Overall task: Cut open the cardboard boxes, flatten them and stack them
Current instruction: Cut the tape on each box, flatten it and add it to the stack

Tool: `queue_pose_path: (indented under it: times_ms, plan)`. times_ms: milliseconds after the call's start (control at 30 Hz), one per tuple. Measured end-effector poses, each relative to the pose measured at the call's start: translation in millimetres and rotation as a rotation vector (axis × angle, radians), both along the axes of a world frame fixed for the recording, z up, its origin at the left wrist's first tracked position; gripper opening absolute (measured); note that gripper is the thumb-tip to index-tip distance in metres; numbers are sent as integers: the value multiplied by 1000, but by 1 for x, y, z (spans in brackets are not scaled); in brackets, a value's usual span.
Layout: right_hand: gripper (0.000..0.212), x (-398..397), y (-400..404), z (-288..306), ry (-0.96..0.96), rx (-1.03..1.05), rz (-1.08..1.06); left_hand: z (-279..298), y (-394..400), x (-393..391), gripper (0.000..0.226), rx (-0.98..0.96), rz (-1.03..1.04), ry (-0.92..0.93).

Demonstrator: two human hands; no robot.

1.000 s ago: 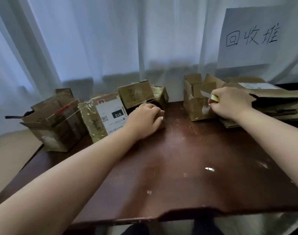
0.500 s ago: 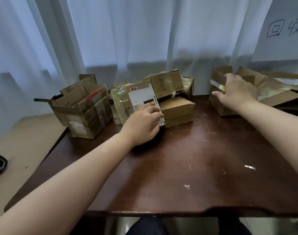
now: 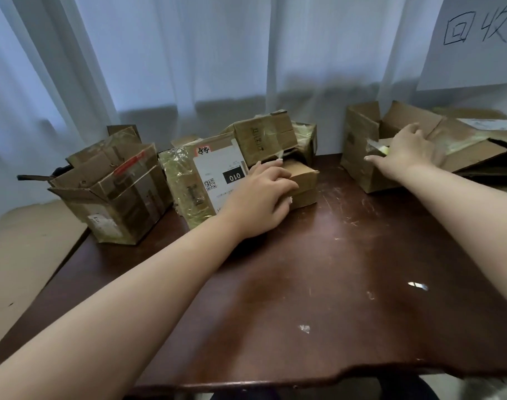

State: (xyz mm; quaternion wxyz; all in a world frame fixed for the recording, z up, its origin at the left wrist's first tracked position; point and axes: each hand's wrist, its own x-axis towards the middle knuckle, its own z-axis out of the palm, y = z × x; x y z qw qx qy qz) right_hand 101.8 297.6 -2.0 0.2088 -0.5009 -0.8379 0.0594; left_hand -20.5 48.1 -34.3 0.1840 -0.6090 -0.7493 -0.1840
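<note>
Curtained table [image 3: 333, 269] — left hand [image 3: 258, 203] hiding small box [image 3: 303, 183]

Wall sign [image 3: 477, 44] cut by right edge; right hand [image 3: 408, 157] hides yellow object [image 3: 384, 150].

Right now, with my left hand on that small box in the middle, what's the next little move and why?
Probably draw the small box toward you onto the bare tabletop. Your left hand already grips it, but it sits tucked under a tilted box and beside the labelled parcel, leaving no room to cut. Your right hand rests on the open box, holding something yellowish, too blurred to name.
</note>
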Motion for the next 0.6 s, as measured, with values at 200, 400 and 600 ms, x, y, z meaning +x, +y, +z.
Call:
queue_pose_path:
  times_ms: [200,400,600]
  plan:
    - [49,7,-8,3,-128,141,142,4,11,11,30,-1,-11,-43]
    - [46,19,-21,-1,-157,119,182,13,12,22,26,4,-6,-66]
    - [28,34,-33,0,-190,197,275,17,12,26,26,-2,5,-83]
